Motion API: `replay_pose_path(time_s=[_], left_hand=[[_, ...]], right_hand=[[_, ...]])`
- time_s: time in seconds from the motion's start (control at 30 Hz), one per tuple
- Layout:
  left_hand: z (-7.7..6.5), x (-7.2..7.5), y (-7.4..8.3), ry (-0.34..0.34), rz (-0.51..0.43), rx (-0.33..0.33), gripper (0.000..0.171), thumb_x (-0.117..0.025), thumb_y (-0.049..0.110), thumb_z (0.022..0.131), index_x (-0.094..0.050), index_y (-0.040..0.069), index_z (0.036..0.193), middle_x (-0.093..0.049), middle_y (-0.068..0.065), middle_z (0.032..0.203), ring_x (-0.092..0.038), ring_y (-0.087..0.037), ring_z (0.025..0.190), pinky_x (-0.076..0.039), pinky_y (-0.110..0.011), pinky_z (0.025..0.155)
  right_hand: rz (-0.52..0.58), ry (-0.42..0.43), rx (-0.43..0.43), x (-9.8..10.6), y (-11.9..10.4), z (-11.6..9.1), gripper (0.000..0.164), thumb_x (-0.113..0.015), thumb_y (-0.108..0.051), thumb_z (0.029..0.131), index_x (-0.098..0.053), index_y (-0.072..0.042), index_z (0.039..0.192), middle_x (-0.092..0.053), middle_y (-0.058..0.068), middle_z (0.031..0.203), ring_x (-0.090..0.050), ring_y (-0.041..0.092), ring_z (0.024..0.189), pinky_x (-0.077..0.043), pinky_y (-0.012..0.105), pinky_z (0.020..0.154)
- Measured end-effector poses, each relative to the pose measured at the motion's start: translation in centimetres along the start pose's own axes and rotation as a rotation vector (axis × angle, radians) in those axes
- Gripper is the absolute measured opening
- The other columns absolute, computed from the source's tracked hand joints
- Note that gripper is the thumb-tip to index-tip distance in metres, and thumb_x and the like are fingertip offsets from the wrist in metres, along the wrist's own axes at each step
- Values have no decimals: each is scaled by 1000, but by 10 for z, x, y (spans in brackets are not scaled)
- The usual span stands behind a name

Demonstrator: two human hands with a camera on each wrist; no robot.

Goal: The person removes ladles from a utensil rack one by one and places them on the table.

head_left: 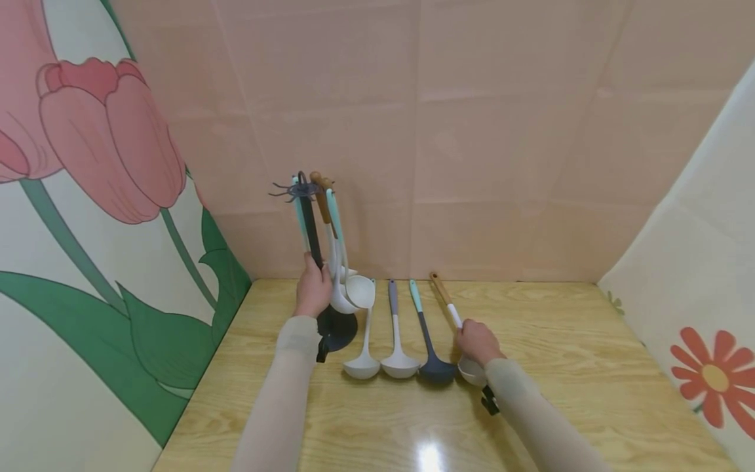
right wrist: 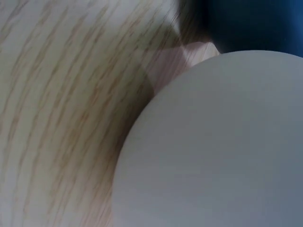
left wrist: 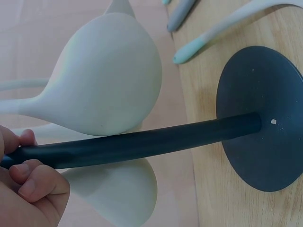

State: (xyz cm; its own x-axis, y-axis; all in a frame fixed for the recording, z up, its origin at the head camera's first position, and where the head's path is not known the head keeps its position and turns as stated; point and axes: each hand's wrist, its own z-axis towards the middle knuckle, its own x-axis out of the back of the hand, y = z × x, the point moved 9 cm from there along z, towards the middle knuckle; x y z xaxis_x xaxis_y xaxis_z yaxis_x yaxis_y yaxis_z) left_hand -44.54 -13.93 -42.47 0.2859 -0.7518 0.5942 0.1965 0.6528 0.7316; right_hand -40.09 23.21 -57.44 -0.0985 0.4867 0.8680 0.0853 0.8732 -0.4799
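Black and tall, a round-footed ladle stand [head_left: 312, 233] is gripped by the left hand [head_left: 314, 288], left of centre. Right of centre, the right hand [head_left: 479, 342] pinches a brown-handled white ladle [head_left: 445, 296].

Your head camera looks forward and down from above, far enough back to frame the table [head_left: 566, 328] with your left hand [head_left: 312, 288] and right hand [head_left: 476, 341]. Your left wrist camera, turned sideways, looks from close by at the dark stand [left wrist: 175, 139], which the head view shares. Your right wrist camera faces the pale ladle [right wrist: 213, 151] so closely that its bowl is cropped; your head view shows that bowl partly covered.
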Motion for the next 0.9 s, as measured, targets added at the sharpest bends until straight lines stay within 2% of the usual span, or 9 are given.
replay_pose_path(time_s=[0.53,0.9], left_hand=[[-1,1,4,16,5,-19,30,-44,15,105,-35,3,131,-65,-28,110,-65,-47,98,-48,-58,84],[-1,1,1,17,-6,-2,34,-45,16,105,-34,3,134,-64,-28,116,-64,-48,101,-47,-59,87]], right_hand=[[-26,-8,-19,-3,4,0,22,-47,-15,95,-59,2,87,-57,11,73,-55,25,63,-45,36,54],[-15,-29,-44,-5,5,0,20,-49,-14,94,-59,2,90,-58,12,75,-57,25,65,-46,35,55]])
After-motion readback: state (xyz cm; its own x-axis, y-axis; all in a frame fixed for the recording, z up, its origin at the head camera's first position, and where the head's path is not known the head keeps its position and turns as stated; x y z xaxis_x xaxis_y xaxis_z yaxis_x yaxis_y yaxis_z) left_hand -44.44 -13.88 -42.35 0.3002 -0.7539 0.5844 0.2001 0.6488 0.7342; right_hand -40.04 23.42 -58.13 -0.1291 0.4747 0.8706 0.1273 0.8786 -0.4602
